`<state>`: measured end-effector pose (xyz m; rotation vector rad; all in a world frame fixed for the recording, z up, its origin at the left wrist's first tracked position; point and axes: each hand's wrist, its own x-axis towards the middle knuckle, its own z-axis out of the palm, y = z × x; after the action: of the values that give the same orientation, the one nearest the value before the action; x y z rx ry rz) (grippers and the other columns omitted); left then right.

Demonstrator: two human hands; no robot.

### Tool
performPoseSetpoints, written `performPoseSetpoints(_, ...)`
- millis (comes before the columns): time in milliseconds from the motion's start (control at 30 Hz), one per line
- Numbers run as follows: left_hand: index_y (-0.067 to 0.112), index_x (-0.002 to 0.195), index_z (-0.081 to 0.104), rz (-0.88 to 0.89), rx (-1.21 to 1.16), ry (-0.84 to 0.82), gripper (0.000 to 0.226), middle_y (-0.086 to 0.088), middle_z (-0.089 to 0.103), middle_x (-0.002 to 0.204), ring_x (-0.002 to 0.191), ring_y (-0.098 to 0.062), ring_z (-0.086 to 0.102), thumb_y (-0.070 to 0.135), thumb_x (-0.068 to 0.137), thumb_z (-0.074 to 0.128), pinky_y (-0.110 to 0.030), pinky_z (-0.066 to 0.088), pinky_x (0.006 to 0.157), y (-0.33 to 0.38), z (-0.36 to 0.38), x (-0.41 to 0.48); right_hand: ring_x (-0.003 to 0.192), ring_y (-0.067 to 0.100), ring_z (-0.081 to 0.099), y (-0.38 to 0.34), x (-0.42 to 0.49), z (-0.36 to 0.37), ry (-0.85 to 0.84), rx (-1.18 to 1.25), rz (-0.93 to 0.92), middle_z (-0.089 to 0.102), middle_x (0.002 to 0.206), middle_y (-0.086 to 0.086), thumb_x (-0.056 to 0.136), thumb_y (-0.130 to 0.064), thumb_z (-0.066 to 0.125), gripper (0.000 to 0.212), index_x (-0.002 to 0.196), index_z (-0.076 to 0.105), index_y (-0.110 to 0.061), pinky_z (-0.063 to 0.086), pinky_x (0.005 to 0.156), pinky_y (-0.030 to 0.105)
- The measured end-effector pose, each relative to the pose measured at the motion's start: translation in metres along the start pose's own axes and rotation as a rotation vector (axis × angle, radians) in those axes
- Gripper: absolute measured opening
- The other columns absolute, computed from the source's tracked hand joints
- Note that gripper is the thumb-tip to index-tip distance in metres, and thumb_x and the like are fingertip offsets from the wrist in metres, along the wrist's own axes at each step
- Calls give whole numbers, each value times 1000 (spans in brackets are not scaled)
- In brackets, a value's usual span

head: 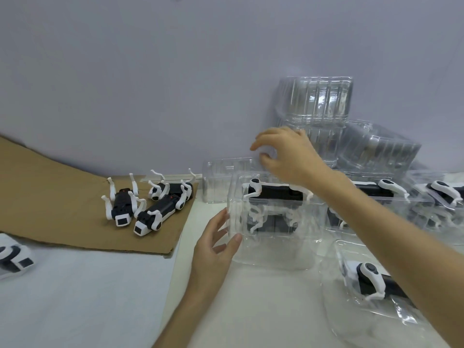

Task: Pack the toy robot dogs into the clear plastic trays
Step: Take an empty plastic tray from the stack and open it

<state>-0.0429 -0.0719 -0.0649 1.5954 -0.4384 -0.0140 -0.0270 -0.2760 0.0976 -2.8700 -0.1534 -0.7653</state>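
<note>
Three black-and-white toy robot dogs (148, 204) lie on their backs on a sheet of brown cardboard (62, 204) at the left. A clear plastic tray (271, 249) in the middle holds a dog (273, 194) lying on its side. My left hand (216, 244) touches the tray's left wall with straight fingers. My right hand (288, 156) hovers above the tray's far edge with loosely curled fingers, holding nothing that I can see. Another packed tray (376, 285) lies at the lower right under my right forearm.
Empty clear trays (324, 101) are stacked against the wall at the back. More trays with dogs (442, 194) stand at the right. A further empty tray (221, 182) stands behind the middle one. Part of another dog (12, 254) shows at the left edge.
</note>
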Motion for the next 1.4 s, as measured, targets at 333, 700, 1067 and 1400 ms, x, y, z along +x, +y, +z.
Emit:
performPoseSetpoints(333,45,131,54,0,6,13,50,38,60,126,117,8,59,19,91,71,-9,48,83,-1,-2,-1,71,28,63,2,75,20,-656,-498,41,63,79,5,90,-2,55,19,76,65,-10,54,66,32)
performPoseSetpoints(700,34,137,58,-32,-18,6,51,27,64,130,122,2,59,17,91,72,-26,55,92,-2,-3,1,50,16,48,3,95,52,-952,-784,113,56,64,-1,86,-6,56,19,70,62,-15,39,47,24)
performPoseSetpoints(1067,48,133,54,-14,-23,4,63,33,58,131,120,8,56,56,74,73,-27,49,97,5,0,0,55,15,47,10,90,69,-989,-856,84,52,67,-3,92,-10,61,30,63,54,-17,39,51,27)
performPoseSetpoints(1400,52,113,66,-78,-185,94,39,30,67,119,118,9,59,48,75,72,-12,46,95,4,5,9,66,19,50,-3,91,83,-992,-728,137,47,71,-2,101,-8,48,26,76,52,-9,41,60,25)
